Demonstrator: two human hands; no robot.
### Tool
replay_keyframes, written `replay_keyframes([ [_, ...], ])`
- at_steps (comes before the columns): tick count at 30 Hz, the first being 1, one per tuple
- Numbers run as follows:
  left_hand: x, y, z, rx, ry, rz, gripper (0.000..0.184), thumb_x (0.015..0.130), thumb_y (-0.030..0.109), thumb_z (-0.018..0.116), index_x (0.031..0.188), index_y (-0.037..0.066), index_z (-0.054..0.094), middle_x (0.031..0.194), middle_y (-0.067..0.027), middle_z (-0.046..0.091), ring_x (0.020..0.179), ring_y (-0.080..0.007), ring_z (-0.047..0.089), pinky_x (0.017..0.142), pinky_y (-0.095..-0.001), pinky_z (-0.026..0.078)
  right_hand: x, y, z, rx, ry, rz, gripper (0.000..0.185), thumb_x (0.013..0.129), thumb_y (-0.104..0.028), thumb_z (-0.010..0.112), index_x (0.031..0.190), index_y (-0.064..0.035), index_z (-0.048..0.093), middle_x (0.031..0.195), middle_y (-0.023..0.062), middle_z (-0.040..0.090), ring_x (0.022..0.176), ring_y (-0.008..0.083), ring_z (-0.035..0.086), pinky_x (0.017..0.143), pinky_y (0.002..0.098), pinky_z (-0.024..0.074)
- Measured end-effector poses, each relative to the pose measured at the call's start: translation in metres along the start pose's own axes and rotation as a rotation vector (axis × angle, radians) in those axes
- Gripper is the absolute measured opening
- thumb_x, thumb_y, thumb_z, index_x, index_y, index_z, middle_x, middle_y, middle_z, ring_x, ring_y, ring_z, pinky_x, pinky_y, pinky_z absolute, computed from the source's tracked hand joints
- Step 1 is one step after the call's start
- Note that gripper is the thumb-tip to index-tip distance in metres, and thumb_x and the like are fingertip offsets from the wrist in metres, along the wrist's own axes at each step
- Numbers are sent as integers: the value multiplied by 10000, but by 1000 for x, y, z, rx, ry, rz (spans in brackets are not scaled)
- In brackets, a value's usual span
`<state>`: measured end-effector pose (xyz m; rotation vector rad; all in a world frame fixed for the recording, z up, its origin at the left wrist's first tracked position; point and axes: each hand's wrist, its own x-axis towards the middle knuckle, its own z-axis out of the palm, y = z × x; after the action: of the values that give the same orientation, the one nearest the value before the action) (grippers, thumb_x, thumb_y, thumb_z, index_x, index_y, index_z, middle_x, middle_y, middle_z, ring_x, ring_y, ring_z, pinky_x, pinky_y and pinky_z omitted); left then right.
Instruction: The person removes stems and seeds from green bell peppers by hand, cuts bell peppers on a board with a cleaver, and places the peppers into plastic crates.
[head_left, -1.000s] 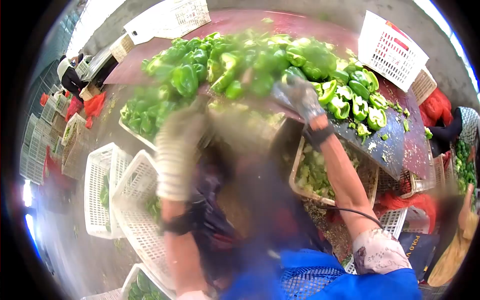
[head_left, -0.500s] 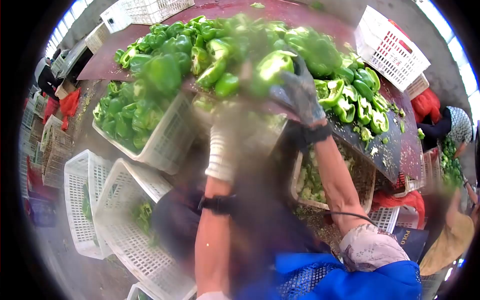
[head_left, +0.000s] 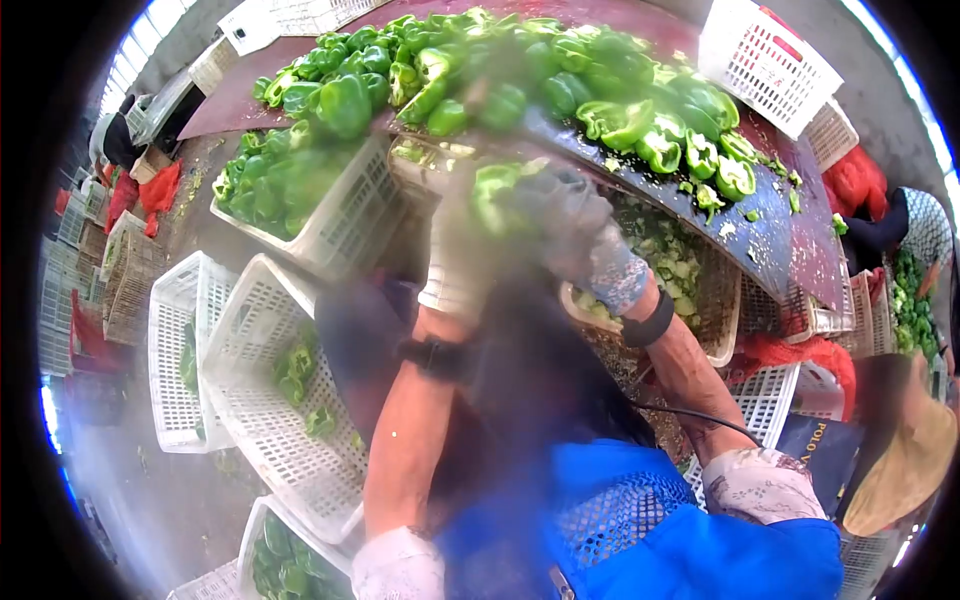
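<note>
A blurred green pepper piece (head_left: 497, 195) is between my two gloved hands, in front of the table edge. My right hand (head_left: 585, 225), in a grey glove, is closed around its right side. At its left is my left hand (head_left: 460, 245), in a pale glove, its fingers smeared and partly hidden by a blur. Whole and cut green peppers (head_left: 345, 105) lie heaped on the red table (head_left: 225, 90). Halved peppers (head_left: 660, 150) with pale cores rest on the dark board (head_left: 745, 235) at the right.
A crate of peppers (head_left: 350, 215) stands left of my hands, and a crate of scraps (head_left: 725, 310) below the board. White crates (head_left: 285, 400) are at lower left; another (head_left: 770, 65) sits on the table. A co-worker (head_left: 925, 225) is at the right edge.
My right hand has come back from the pepper heap toward my body with a pepper piece, and now meets my left hand. The view has shifted slightly.
</note>
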<state>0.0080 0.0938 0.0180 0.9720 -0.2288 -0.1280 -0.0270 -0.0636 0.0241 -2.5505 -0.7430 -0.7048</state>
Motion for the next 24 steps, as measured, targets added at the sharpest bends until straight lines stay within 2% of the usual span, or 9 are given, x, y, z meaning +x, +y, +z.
replay_keyframes([
  [6,-32,-12,38,128,199,-48,233,944,190,577,1111,58,669,946,-42,638,792,-138,610,677,-258,500,-34,-28,-4,256,97,221,371,819,-281,675,1105,-44,666,956,169,628,910,293,611,756,403,497],
  [9,-30,-36,32,228,116,-69,246,944,162,568,1141,50,664,961,-38,632,799,-124,594,686,-246,489,-42,-27,-18,252,-45,325,365,770,-230,716,1080,-44,667,982,149,635,896,300,616,735,380,505],
  [12,-25,-54,37,341,-45,-8,269,949,186,568,1154,39,661,1003,-46,642,829,-123,602,716,-240,493,-57,-11,-15,-202,-168,135,336,733,-187,726,1039,-62,668,992,123,644,899,313,623,759,386,513],
  [14,-23,-60,44,442,-116,23,284,953,209,567,1162,39,657,1007,-47,649,838,-122,611,725,-238,496,-67,-7,-13,-70,-146,424,317,728,-179,728,1024,-83,672,1016,109,638,908,315,618,761,383,514],
  [16,-22,-62,52,400,-152,-71,307,959,237,567,1177,39,651,1007,-48,658,844,-121,620,734,-236,498,-71,-11,-23,53,-35,484,311,727,-177,732,1021,-94,673,1034,107,633,922,313,617,770,381,516],
  [18,-24,-62,56,343,-205,-154,293,957,209,556,1179,40,646,1011,-54,662,863,-131,627,749,-243,504,-75,-19,-41,162,149,309,318,731,-180,739,1030,-95,671,1046,118,628,939,308,621,785,379,520],
  [20,-22,-62,57,415,-290,-163,264,949,133,534,1175,47,641,1033,-63,665,901,-149,634,771,-256,512,-83,-17,-37,128,152,339,320,730,-165,746,1027,-77,665,1003,126,634,947,305,623,785,384,522],
  [22,-20,-74,52,728,-400,148,270,926,45,517,1165,55,642,1061,-70,663,936,-164,634,790,-266,515,-91,-14,-26,109,126,417,314,730,-151,750,1014,-57,657,961,137,636,939,303,628,779,389,524],
  [24,-25,-80,54,534,-294,-49,298,904,-4,498,1157,60,643,1082,-76,653,958,-168,627,815,-269,510,-97,-10,-11,101,66,545,301,732,-137,752,994,-35,646,920,151,634,913,302,636,769,394,525],
])
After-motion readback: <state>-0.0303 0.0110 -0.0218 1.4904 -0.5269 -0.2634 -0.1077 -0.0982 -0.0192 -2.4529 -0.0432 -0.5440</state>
